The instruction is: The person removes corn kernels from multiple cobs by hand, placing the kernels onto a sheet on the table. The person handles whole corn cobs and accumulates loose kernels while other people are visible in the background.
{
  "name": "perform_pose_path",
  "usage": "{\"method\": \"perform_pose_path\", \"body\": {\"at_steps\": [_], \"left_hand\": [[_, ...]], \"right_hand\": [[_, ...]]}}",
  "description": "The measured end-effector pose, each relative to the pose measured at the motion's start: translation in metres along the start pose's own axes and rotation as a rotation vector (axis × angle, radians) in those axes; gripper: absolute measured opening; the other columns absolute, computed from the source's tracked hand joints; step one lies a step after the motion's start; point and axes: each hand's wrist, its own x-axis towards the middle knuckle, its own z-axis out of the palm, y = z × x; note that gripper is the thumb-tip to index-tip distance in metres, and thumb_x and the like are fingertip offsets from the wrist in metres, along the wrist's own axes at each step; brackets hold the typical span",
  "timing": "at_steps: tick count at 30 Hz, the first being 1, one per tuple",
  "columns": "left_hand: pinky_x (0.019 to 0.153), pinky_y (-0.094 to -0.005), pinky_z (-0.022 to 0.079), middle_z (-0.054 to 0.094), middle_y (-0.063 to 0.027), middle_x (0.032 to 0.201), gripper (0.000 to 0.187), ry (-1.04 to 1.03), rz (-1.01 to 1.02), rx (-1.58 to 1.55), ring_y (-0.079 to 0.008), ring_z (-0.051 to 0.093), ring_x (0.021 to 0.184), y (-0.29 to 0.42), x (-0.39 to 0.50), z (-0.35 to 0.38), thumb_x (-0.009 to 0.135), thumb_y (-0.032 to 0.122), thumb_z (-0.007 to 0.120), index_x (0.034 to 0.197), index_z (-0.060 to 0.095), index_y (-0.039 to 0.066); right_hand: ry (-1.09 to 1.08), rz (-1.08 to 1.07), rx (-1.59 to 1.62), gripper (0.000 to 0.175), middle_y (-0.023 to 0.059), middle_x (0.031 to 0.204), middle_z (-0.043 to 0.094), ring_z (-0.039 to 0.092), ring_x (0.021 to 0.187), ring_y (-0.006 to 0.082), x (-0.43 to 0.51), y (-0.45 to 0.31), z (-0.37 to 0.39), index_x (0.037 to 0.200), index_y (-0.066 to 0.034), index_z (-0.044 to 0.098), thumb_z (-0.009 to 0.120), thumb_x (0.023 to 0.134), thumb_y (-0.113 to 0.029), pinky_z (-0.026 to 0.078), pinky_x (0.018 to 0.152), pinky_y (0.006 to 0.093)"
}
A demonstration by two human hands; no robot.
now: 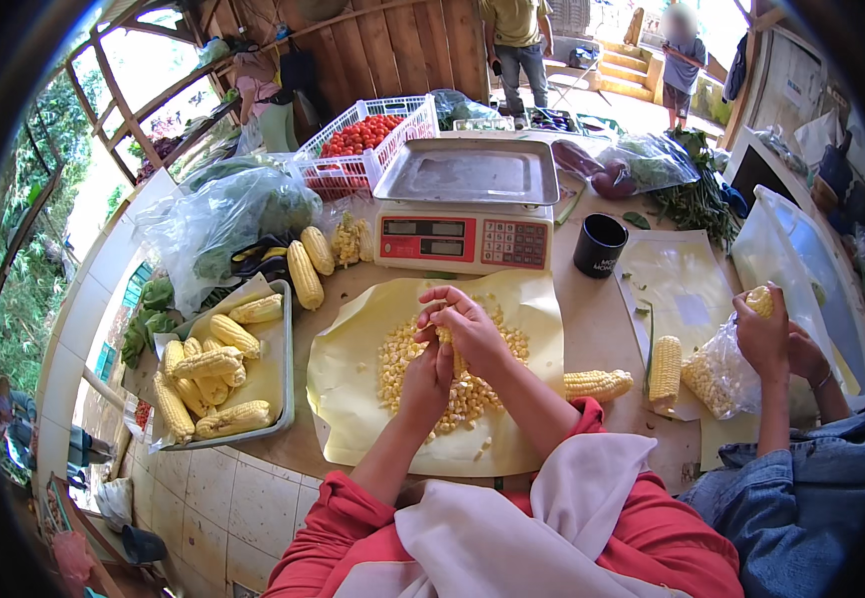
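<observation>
Both of my hands meet around a corn cob [444, 336] above a sheet of yellowish paper [350, 404]. My left hand [426, 385] grips the cob from below, while my right hand [470, 333] closes over it from the upper right; the fingers hide most of the cob. Loose corn kernels [395, 366] lie heaped on the paper under my hands. A tray [287, 359] to the left holds several peeled cobs [208, 362]. Just right of the paper, another cob [598, 385] lies on the table.
Beyond the paper stands a digital scale [464, 235] with a metal pan. A black mug [600, 245] is to its right, a crate [432, 123] of tomatoes behind left. At right, a co-worker's hands [765, 336] hold a cob near a plastic bag of kernels [724, 370].
</observation>
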Motion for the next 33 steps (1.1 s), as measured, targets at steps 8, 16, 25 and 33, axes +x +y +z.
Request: {"method": "perform_pose_path", "body": {"at_steps": [8,16,25,33], "left_hand": [[0.048,-0.0387,0.044,0.052,-0.0163,0.058,0.036,0.064,0.034,0.033,-0.0305,0.056,0.051,0.005,-0.002,-0.006,0.096,0.026,0.031,0.102,0.049,-0.005],[0.062,-0.0272,0.05,0.059,-0.0028,0.087,0.033,0.041,-0.232,-0.728,-0.012,0.059,0.08,0.017,0.008,-0.018,0.097,0.027,0.036,0.109,0.052,0.001],[0.056,-0.0248,0.038,0.054,0.0007,0.073,0.029,0.065,-0.096,-0.314,-0.0076,0.047,0.065,0.021,0.003,-0.011,0.094,0.029,0.047,0.091,0.054,0.001],[0.048,-0.0316,0.042,0.056,-0.01,0.064,0.032,0.078,-0.109,-0.368,-0.0197,0.056,0.052,0.016,-0.002,0.003,0.094,0.029,0.044,0.101,0.047,-0.002]], "right_hand": [[-0.059,0.009,0.109,0.022,0.0088,0.088,0.055,0.061,0.079,0.0196,0.003,0.003,-0.005,0.107,-0.0008,0.046,0.042,0.085,-0.001,0.05,0.071,0.0291],[-0.075,-0.027,0.112,0.03,0.011,0.097,0.055,0.058,0.098,0.0206,0.002,-0.011,-0.008,0.115,-0.0022,0.044,0.043,0.085,-0.003,0.049,0.083,0.0325],[-0.145,-0.145,-0.117,0.031,0.009,0.099,0.054,0.057,0.1,0.0203,0.001,-0.007,0.0,0.117,-0.0007,0.043,0.04,0.087,-0.004,0.045,0.086,0.0304],[0.06,-0.106,-0.128,0.028,0.0091,0.097,0.055,0.06,0.092,0.0185,0.0,-0.001,0.002,0.114,-0.0006,0.044,0.04,0.087,-0.004,0.047,0.077,0.0273]]}}
